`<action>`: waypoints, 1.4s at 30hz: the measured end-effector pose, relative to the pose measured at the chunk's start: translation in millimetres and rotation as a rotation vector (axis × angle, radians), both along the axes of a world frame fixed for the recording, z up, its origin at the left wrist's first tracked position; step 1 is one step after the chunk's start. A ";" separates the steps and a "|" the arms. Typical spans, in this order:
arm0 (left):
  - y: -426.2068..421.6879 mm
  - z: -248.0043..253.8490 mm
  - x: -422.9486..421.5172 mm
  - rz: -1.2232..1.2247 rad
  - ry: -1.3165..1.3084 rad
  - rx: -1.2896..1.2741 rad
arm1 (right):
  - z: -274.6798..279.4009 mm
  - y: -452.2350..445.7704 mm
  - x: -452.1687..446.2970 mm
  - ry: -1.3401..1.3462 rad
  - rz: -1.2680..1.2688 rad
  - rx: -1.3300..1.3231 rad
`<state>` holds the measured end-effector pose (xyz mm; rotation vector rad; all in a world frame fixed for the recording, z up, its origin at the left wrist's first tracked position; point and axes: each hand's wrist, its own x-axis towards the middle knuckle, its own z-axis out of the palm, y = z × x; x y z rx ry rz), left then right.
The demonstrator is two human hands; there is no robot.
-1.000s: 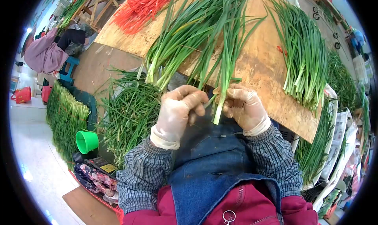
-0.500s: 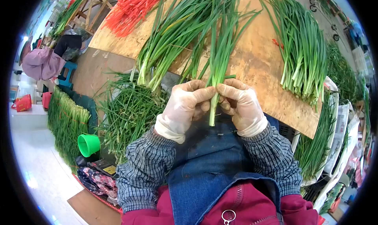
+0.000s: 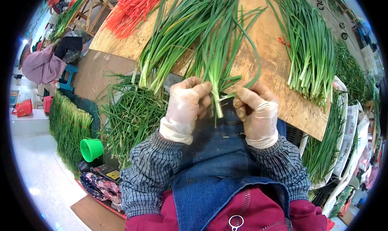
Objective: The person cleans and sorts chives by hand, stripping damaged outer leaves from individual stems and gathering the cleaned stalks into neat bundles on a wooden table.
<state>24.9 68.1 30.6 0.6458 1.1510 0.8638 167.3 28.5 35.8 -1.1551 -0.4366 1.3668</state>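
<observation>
Between the thumb and fingers of my gloved left hand (image 3: pixel 188 101) is a pale-based green stalk (image 3: pixel 215 75) with long flat leaves, like garlic chives. My gloved right hand (image 3: pixel 257 109) pinches a single leaf (image 3: pixel 256 57) that bends away from the stalk near its base. Both hands are closed, just in front of the board's near edge. Behind them a loose heap of the same greens (image 3: pixel 178 37) lies on the wooden board (image 3: pixel 266 65), leaf tips pointing away from me.
A second pile of greens (image 3: pixel 309 53) lies at the board's right. Red ties (image 3: pixel 135 8) sit at the back left. Leafy scraps (image 3: pixel 133 121) heap at my left, beside a green cup (image 3: pixel 91 149) and standing bundles (image 3: pixel 70 126). A person (image 3: pixel 43 65) sits at far left.
My right hand has moved right and slightly down, away from the stalk, drawing one leaf outward. My left hand still holds the stalk, which has tipped slightly left.
</observation>
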 end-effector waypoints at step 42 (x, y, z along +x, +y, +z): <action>-102.1 -34.3 -98.0 0.168 1.284 0.785 | -32.3 -1.1 48.4 0.596 0.265 -0.041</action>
